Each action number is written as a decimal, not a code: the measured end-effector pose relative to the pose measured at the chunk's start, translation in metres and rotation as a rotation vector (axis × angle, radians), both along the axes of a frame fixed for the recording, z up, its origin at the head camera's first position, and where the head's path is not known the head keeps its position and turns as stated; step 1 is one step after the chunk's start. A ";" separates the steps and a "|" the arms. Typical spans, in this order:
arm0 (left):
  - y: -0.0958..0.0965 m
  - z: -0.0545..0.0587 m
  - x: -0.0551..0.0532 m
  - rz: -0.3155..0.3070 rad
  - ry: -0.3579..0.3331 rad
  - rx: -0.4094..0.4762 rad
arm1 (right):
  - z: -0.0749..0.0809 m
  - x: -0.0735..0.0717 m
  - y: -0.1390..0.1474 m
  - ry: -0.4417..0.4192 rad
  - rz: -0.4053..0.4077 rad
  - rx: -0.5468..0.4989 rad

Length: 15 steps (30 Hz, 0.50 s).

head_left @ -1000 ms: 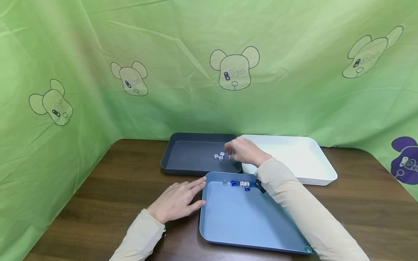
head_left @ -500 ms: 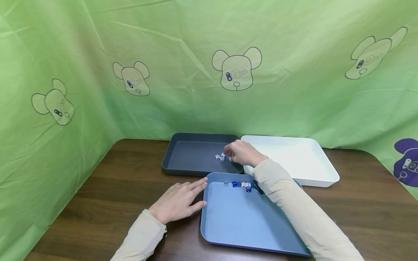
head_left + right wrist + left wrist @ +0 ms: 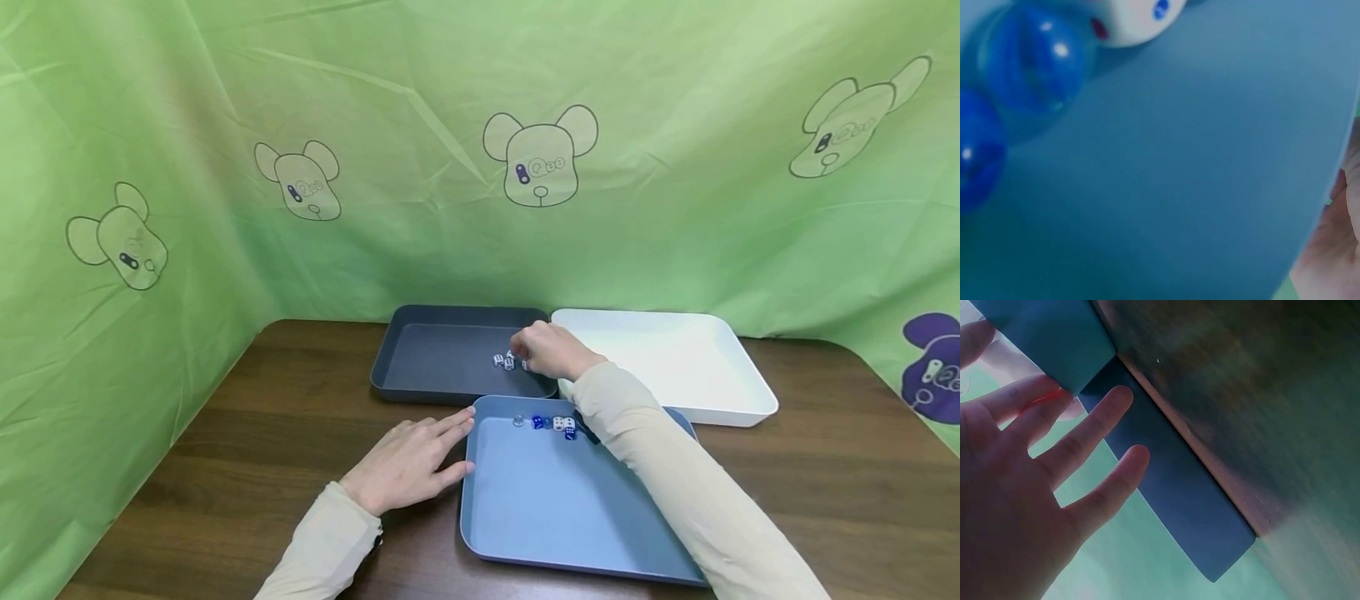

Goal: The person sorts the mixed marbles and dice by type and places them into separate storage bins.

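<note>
My left hand (image 3: 408, 462) touches the left rim of the light blue tray (image 3: 577, 508) with spread, fairly straight fingers. In the left wrist view, those fingers lie against the tray walls. Over the right end of the dark grey tray (image 3: 435, 346), my right hand (image 3: 553, 350) reaches down with bent fingers. White dice (image 3: 509, 364) lie beside its fingertips; one die (image 3: 525, 365) shows just under them. Whether the fingers pinch that die I cannot tell. Along the blue tray's back edge sit a clear marble (image 3: 518, 421), blue dice (image 3: 570, 433), white dice (image 3: 558, 423) and blue marbles (image 3: 1032, 59).
A white tray (image 3: 675, 358) stands at the back right, beside the dark grey one. Both adjoin the blue tray's back edge on the brown wooden table (image 3: 262, 433). A green printed curtain (image 3: 420, 250) hangs behind and to the left.
My right hand and forearm have shifted slightly left, with the hand staying low over the dark grey tray. A marble in the blue tray's near right corner is now hidden by the sleeve.
</note>
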<state>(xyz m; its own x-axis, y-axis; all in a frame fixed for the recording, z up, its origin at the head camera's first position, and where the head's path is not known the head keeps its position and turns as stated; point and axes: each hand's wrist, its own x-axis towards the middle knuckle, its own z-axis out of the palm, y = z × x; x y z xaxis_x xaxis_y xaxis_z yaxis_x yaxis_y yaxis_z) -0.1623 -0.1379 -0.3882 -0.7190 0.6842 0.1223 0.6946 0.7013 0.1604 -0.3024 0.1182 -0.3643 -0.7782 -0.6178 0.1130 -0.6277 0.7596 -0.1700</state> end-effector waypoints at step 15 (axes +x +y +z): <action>0.001 0.000 0.000 -0.009 0.022 0.007 | 0.003 0.000 0.002 0.007 -0.023 -0.070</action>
<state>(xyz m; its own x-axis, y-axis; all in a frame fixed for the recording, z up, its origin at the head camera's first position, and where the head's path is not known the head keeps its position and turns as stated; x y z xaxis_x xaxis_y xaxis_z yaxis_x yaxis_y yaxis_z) -0.1626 -0.1374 -0.3880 -0.7098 0.6898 0.1425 0.7044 0.6938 0.1498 -0.3029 0.1201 -0.3611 -0.7913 -0.5899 0.1610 -0.6114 0.7604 -0.2189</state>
